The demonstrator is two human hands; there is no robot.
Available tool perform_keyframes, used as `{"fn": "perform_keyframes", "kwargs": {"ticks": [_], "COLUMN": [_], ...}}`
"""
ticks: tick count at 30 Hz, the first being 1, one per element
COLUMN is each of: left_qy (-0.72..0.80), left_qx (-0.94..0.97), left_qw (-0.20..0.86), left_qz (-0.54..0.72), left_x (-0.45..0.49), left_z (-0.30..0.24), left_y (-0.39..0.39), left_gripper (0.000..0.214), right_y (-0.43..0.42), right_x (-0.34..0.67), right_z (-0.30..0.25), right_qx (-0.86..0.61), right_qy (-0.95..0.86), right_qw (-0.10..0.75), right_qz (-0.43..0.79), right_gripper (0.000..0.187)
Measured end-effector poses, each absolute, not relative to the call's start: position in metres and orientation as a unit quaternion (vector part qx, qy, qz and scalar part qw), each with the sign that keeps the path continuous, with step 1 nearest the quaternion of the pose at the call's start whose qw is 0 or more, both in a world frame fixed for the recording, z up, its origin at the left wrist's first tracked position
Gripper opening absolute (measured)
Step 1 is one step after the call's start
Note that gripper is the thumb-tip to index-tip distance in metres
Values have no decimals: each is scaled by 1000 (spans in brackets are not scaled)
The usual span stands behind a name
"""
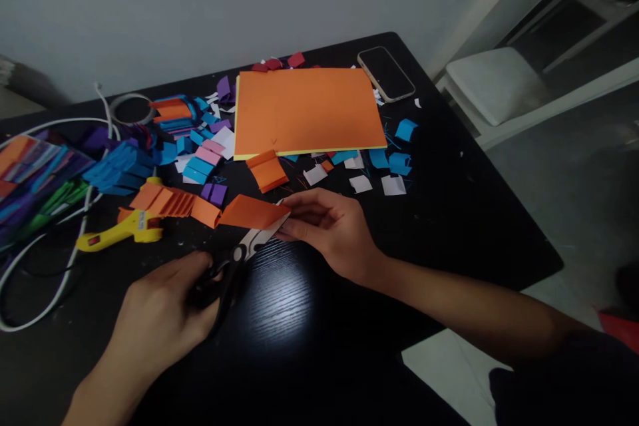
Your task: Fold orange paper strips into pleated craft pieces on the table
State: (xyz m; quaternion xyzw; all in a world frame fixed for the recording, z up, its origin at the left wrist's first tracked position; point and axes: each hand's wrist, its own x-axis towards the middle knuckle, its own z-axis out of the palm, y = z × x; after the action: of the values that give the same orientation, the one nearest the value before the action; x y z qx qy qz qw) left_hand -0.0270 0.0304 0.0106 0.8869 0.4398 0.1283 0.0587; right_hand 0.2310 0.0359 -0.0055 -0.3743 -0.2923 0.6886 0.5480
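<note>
My left hand (160,319) grips the black handles of a pair of scissors (238,258), whose blades reach under the end of a folded orange paper strip (200,208). My right hand (329,229) pinches the right end of that strip between thumb and fingers. The strip runs left in accordion pleats across the black table (449,213). A short folded orange piece (268,170) lies just behind it.
A large orange sheet (307,110) over a yellow one lies at the back, with a phone (385,73) to its right. Several small folded blue, purple, pink and white papers are scattered around. A yellow glue gun (122,229) and white cable (60,279) lie left.
</note>
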Motion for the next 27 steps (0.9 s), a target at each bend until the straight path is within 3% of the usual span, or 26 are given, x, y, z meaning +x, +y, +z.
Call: {"fn": "perform_keyframes", "kwargs": {"ticks": [9, 27], "left_qy": [509, 516], "left_qx": [841, 825], "left_qw": [163, 192], "left_qz": [88, 127], "left_x": [-25, -26], "left_z": [17, 20], "left_y": [31, 27], "left_gripper": [24, 31], "right_y": [35, 37], "right_x": [231, 231], "right_z": [-7, -5], "right_qx": [-375, -406], "right_qy": [-300, -307], "right_qw": [548, 549], "right_qz": [685, 663], "right_gripper": [27, 28]}}
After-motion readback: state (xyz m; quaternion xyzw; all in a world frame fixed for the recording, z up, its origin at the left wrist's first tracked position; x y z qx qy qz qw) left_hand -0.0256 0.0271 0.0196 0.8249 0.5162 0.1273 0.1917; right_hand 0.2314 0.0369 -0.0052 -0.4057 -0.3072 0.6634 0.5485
